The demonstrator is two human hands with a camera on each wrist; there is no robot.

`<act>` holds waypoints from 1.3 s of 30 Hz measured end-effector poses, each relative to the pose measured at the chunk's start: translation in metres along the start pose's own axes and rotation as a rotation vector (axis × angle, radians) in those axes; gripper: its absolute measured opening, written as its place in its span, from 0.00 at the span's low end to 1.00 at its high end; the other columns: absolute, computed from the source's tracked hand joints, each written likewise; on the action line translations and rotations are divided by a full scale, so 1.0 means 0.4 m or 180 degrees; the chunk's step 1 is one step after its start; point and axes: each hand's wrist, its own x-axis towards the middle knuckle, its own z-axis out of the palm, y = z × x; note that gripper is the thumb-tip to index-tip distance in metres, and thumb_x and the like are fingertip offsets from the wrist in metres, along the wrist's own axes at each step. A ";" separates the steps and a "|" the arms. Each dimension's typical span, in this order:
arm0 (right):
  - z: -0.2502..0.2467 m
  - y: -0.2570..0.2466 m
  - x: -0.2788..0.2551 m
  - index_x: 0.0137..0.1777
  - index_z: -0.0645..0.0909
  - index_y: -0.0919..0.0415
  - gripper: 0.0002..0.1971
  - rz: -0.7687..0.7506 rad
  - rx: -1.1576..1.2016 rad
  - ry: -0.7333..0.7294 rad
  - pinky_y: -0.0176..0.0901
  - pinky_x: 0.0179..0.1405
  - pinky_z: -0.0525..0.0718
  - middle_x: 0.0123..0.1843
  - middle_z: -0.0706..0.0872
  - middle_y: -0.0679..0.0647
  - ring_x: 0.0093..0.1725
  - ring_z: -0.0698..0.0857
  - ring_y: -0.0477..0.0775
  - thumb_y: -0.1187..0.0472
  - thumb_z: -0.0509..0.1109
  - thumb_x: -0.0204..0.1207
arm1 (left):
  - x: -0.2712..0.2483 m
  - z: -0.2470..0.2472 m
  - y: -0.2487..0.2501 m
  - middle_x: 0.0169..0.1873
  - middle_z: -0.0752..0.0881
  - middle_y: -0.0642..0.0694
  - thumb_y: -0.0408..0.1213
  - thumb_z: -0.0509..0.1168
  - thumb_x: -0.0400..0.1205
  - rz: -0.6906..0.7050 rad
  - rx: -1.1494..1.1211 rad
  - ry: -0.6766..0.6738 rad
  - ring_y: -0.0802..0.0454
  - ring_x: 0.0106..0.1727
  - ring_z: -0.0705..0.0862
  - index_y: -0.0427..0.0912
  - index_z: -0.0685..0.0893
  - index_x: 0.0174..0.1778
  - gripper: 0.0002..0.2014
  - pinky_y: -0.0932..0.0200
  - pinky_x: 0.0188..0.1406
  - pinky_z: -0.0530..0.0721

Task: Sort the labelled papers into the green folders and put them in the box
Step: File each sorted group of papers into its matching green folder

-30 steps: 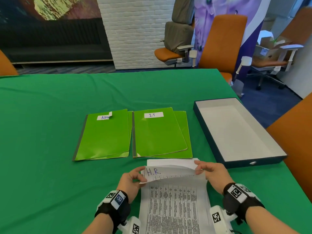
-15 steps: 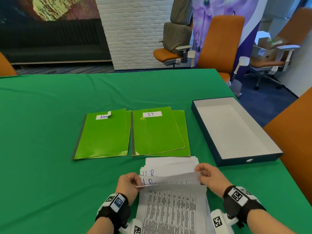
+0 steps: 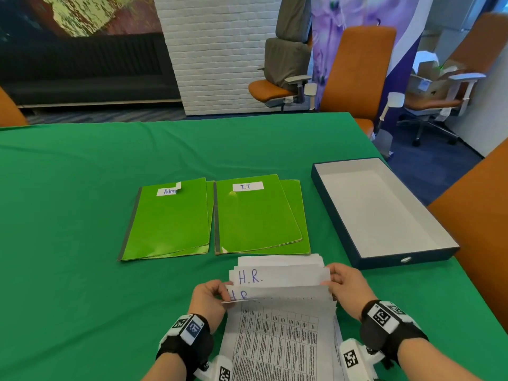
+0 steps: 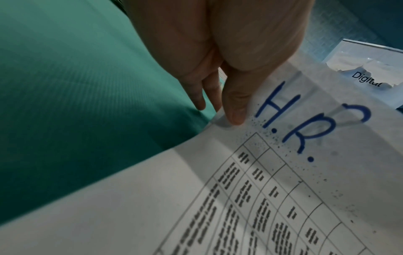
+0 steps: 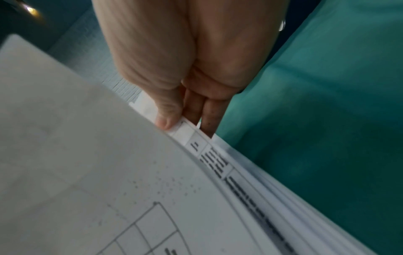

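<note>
Papers (image 3: 280, 334) lay in one stack at the near edge of the green counter (image 3: 82, 215), their far ends fanned so that two sheets showed "H.R." in blue ink. The left hand (image 3: 210, 301) pinched the far left corner of the top sheet, thumb on its face and fingers beneath, as the left wrist view showed (image 4: 233, 110). The right hand (image 3: 347, 285) pinched the far right corners of the upper sheets, thumb on top. How many sheets the stack held could not be counted. Beyond it lay green folders: one labelled "Admin" (image 3: 167, 218), its label partly folded over, and one labelled "I.T" (image 3: 255, 215), each overlapping another folder beneath. One open dark box (image 3: 384, 265) stood at the right.
</note>
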 end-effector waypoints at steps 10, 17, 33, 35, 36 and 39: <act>-0.015 0.024 0.008 0.38 0.83 0.66 0.10 0.0137 0.0371 -0.0164 0.27 0.38 0.84 0.55 0.87 0.46 0.53 0.84 0.40 0.80 0.66 0.73 | -0.005 -0.005 0.010 0.51 0.83 0.43 0.04 0.61 0.64 -0.0093 -0.0120 0.0034 0.47 0.56 0.81 0.35 0.73 0.20 0.20 0.65 0.40 0.83; -0.010 0.021 0.004 0.32 0.82 0.64 0.16 0.0176 0.0272 -0.0473 0.32 0.40 0.81 0.61 0.81 0.46 0.61 0.79 0.52 0.80 0.61 0.74 | -0.018 -0.005 0.022 0.26 0.82 0.42 0.10 0.68 0.66 -0.0080 0.0118 0.0175 0.47 0.32 0.82 0.39 0.75 0.21 0.19 0.57 0.29 0.84; 0.000 0.021 -0.004 0.41 0.88 0.58 0.08 0.0104 -0.0523 -0.0256 0.48 0.46 0.89 0.41 0.91 0.57 0.40 0.88 0.57 0.71 0.71 0.73 | -0.021 -0.032 0.006 0.32 0.89 0.47 0.14 0.65 0.71 0.0086 0.0252 0.0120 0.48 0.37 0.86 0.49 0.87 0.27 0.22 0.54 0.39 0.85; -0.003 0.025 -0.003 0.40 0.88 0.60 0.10 0.0140 -0.0460 -0.0160 0.46 0.43 0.88 0.39 0.90 0.59 0.36 0.85 0.53 0.73 0.69 0.75 | -0.012 -0.029 -0.006 0.43 0.87 0.48 0.11 0.68 0.65 0.0143 0.0262 0.0071 0.50 0.44 0.84 0.50 0.85 0.17 0.26 0.55 0.47 0.81; -0.004 0.025 -0.004 0.39 0.88 0.62 0.10 0.0162 -0.0406 -0.0144 0.43 0.43 0.86 0.38 0.90 0.58 0.36 0.84 0.51 0.74 0.68 0.75 | -0.008 -0.028 -0.010 0.50 0.85 0.49 0.09 0.69 0.63 0.0119 0.0202 0.0020 0.50 0.49 0.83 0.49 0.84 0.15 0.26 0.55 0.51 0.81; -0.009 0.023 -0.009 0.28 0.86 0.61 0.20 0.0124 -0.0266 -0.0281 0.35 0.49 0.83 0.41 0.90 0.54 0.43 0.86 0.48 0.81 0.62 0.73 | -0.007 -0.019 -0.012 0.41 0.89 0.48 0.06 0.62 0.63 0.0016 -0.0027 -0.0028 0.49 0.41 0.86 0.42 0.81 0.14 0.25 0.59 0.39 0.85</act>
